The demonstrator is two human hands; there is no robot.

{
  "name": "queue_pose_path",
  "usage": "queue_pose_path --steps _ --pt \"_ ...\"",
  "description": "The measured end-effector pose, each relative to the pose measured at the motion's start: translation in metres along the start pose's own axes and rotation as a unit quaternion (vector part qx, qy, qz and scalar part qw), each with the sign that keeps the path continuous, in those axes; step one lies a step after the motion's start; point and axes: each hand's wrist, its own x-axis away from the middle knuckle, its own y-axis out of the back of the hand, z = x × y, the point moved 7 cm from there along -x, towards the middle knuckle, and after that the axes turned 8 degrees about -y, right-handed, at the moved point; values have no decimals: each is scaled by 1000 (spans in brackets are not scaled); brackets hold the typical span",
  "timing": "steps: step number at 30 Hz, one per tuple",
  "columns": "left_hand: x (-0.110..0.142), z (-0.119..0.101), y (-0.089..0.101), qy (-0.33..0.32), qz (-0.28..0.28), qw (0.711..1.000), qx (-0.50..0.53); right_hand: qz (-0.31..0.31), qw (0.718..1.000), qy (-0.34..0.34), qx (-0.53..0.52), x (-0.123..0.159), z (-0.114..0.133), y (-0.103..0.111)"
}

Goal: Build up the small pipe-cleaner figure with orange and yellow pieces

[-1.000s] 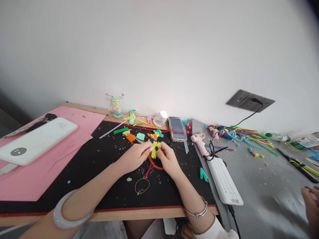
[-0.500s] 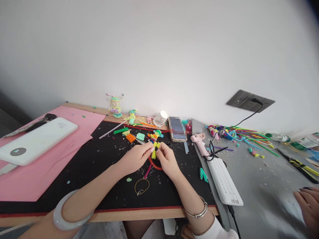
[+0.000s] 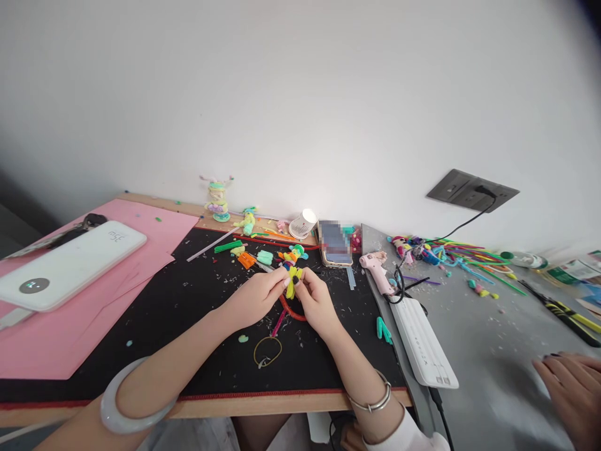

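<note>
Between my two hands is a small bundle of yellow pipe cleaner, folded into short loops. My left hand pinches its left side with thumb and forefinger. From the right, my right hand grips it the same way, fingers closed. Beneath the hands a red pipe cleaner ring shows in part, with a magenta stem pointing down from it. A colourful little figure lies just beyond my fingertips. Orange and mint folded pieces rest to the left of it.
A black mat covers the table, with a rubber band on it. Pink paper and a white power bank lie left. To the right are a phone, a glue gun, another power bank, pliers and another person's hand.
My hands stay in place, and the yellow bundle has turned slightly between my fingers. The other person's hand at right has moved a little to the left.
</note>
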Motion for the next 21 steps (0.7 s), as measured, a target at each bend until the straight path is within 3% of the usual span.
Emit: queue_pose_path --steps 13,21 --pt "1 3 -2 8 13 999 38 -30 999 0 28 -3 -5 3" --pt "-1 4 -3 18 12 998 59 1 998 0 56 -3 -4 -1"
